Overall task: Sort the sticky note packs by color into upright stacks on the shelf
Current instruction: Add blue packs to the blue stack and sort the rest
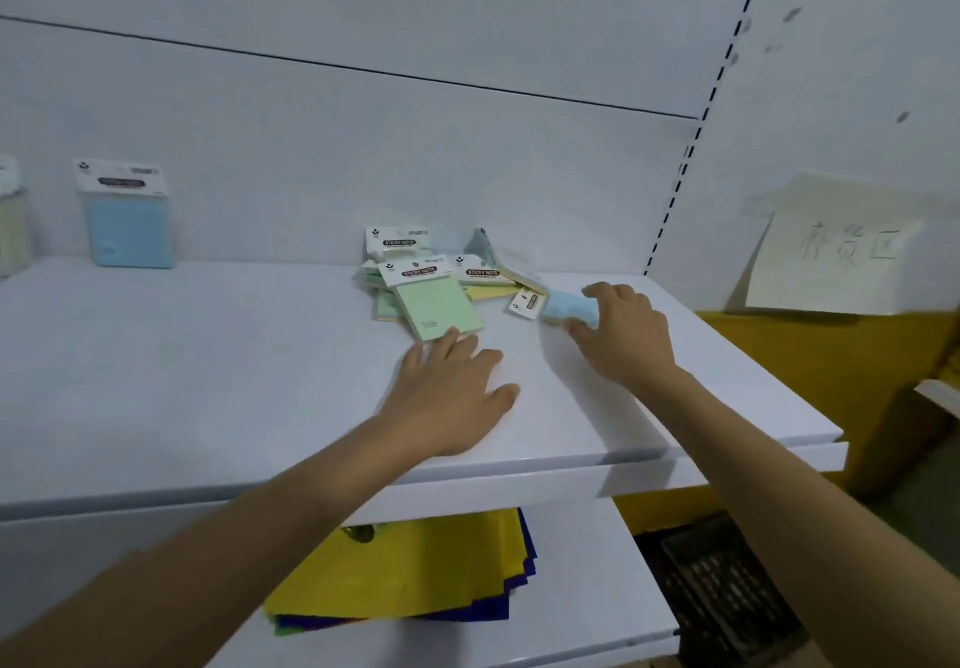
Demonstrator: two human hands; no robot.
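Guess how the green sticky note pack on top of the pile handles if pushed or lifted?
The green pack looks flat and thin, so probably light and slightly bendy. It rests tilted on the loose pile, so a push likely slides it off. Glossy wrap suggests slippery; the left hand sits at its edge.

Two bare forearms (no sleeves in view), left hand (451,397), right hand (621,335), no rings

Shop stockroom: slotted white shelf (260,355), handwritten wall sign (841,252).
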